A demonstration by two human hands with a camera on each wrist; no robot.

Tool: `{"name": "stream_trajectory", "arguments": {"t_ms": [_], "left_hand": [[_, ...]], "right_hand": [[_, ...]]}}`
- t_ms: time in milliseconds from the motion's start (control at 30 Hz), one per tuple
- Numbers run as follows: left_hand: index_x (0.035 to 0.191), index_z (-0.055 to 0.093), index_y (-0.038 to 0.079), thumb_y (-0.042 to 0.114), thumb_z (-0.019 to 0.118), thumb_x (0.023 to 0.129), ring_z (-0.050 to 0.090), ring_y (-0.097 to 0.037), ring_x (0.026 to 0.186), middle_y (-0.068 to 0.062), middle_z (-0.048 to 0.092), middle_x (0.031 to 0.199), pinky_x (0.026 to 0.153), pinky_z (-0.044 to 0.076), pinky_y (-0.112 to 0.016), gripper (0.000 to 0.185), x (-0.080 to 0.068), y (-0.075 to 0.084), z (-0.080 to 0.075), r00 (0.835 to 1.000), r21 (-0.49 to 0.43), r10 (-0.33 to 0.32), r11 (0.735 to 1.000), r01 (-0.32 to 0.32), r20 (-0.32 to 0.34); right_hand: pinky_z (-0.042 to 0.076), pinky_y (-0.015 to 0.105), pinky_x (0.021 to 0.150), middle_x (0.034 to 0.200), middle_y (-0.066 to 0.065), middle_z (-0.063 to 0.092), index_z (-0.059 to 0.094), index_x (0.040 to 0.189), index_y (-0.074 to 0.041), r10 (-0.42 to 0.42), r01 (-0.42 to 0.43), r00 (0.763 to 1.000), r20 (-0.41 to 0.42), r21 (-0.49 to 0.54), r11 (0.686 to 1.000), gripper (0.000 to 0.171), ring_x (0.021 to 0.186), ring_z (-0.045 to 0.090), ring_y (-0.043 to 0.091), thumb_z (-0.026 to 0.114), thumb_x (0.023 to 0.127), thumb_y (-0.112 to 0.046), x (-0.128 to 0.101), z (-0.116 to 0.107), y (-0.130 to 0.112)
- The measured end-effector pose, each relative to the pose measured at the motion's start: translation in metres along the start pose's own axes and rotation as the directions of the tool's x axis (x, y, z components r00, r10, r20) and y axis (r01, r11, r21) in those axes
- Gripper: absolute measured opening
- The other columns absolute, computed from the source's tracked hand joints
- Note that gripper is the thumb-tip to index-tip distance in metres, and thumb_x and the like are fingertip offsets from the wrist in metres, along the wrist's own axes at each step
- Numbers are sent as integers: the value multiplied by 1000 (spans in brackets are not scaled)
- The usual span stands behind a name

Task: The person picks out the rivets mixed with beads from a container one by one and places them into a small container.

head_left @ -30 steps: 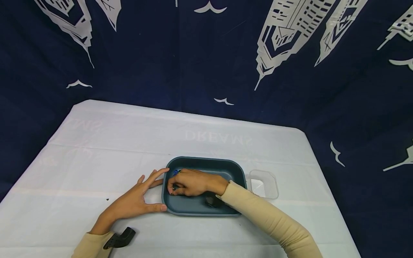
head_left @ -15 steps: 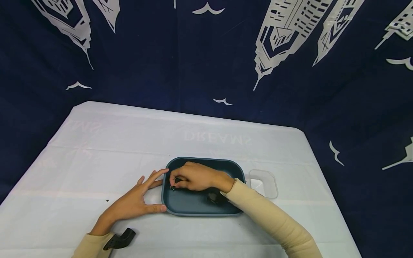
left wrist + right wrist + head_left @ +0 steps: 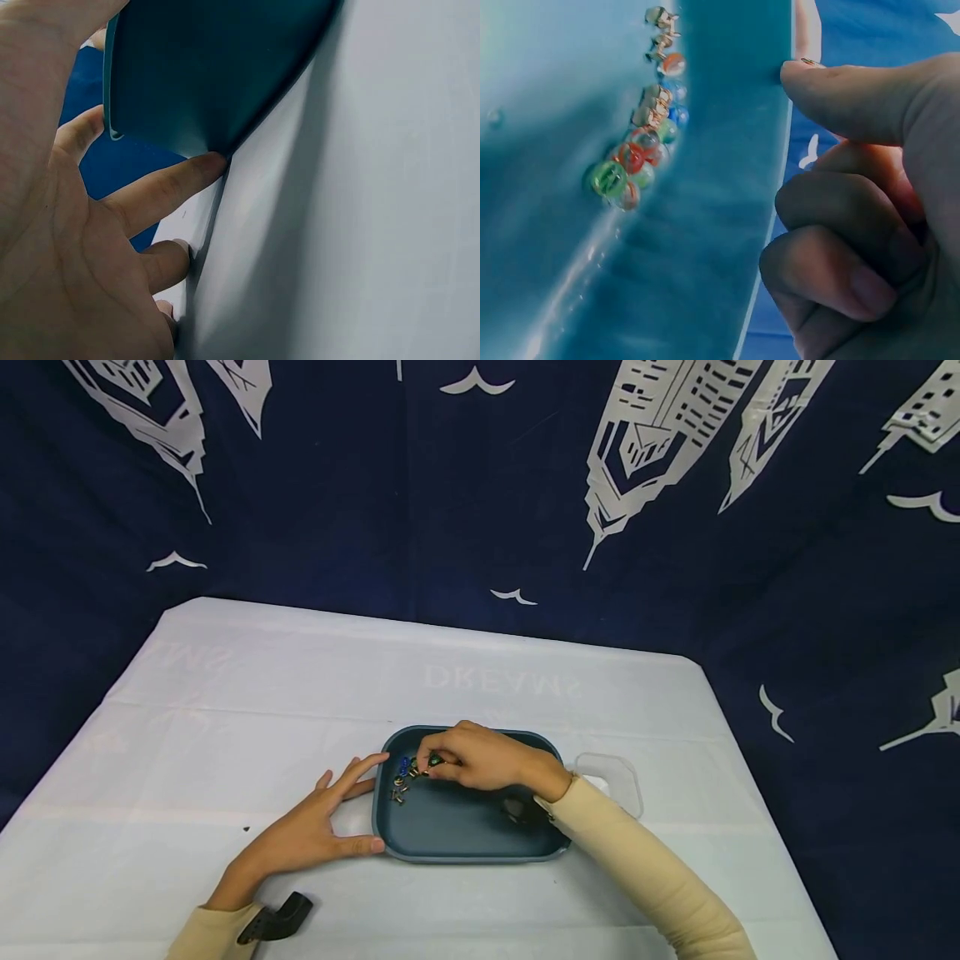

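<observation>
In the head view a dark teal tray (image 3: 465, 835) lies on the white-covered table. My left hand (image 3: 318, 827) is spread at its left end, fingers straight and fingertips on the rim. Inside the tray my right hand (image 3: 480, 756) has its thumb and forefinger together; a small gold pushpin-like piece (image 3: 810, 62) shows at the thumb tip in the right wrist view. Glass marbles (image 3: 631, 157) in green, red and blue lie in a row along the tray wall, mixed with gold metal pieces (image 3: 652, 105) that look like pushpins. The right hand partly hides this row from the head camera.
Right of the tray stands a clear plastic container (image 3: 626, 777), partly behind the right forearm. A tiny dark speck (image 3: 246, 828) lies on the cloth at the left. Behind the table hangs a navy backdrop (image 3: 360, 527) with white prints.
My right hand has moved right and back from the tray's left end, so more marbles and gold pieces show there. The left hand stays at the rim.
</observation>
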State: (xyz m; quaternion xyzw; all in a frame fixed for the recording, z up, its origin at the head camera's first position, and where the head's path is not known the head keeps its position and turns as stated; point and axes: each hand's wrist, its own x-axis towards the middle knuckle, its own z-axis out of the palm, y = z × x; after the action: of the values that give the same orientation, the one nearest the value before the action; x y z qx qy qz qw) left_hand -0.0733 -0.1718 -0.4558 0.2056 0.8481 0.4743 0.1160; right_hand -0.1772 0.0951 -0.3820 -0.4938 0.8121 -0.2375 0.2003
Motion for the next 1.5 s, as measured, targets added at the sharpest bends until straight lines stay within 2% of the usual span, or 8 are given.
{"name": "stream_trajectory", "arguments": {"t_ms": [233,400,733,1067,1267,1500], "left_hand": [[158,21,38,45,84,79,19,-45,152,-12,57,144,113,-4,-78,101,-1,-1,0,1000,6,13,1000,-13,-2],[159,22,38,45,85,78,22,-42,151,-11,57,144,114,-4,-77,102,-2,0,0,1000,-2,7,1000,-7,-7],[159,23,37,44,86,76,16,-42,153,-10,58,144,114,-5,-76,104,-4,-1,2,1000,-16,-2,1000,2,-8],[159,23,36,43,85,78,15,-47,152,-12,58,144,112,-4,-78,102,-1,-1,2,1000,-4,26,1000,-26,-13],[159,23,36,44,85,78,15,-47,152,-12,58,144,113,-4,-78,102,-1,-1,2,1000,-7,17,1000,-17,-13],[159,22,37,44,86,77,15,-43,153,-9,57,144,114,-4,-76,104,-1,0,1,1000,-15,9,1000,-9,-7]], "right_hand": [[39,17,56,51,-14,36,69,108,-10,15,-15,999,-36,6,1000,11,47,36,-1,62,100,-14,-12,-8,2],[41,18,58,51,-13,36,68,109,-7,44,-43,998,-36,12,999,12,48,36,-1,62,100,-11,-21,-17,2],[47,20,63,55,-13,35,68,107,-13,79,-78,992,-94,16,997,10,52,36,0,64,99,-12,-43,-27,7],[44,20,60,57,-13,30,68,105,-17,117,-108,976,-186,60,992,8,51,30,0,65,99,-13,-73,-34,17],[46,22,59,57,-12,29,68,106,-16,152,-133,964,-217,103,986,8,48,29,0,65,99,-14,-86,-34,21],[50,23,64,57,-12,30,68,106,-17,183,-159,955,-233,118,980,8,48,30,1,64,99,-15,-100,-32,28]]}}
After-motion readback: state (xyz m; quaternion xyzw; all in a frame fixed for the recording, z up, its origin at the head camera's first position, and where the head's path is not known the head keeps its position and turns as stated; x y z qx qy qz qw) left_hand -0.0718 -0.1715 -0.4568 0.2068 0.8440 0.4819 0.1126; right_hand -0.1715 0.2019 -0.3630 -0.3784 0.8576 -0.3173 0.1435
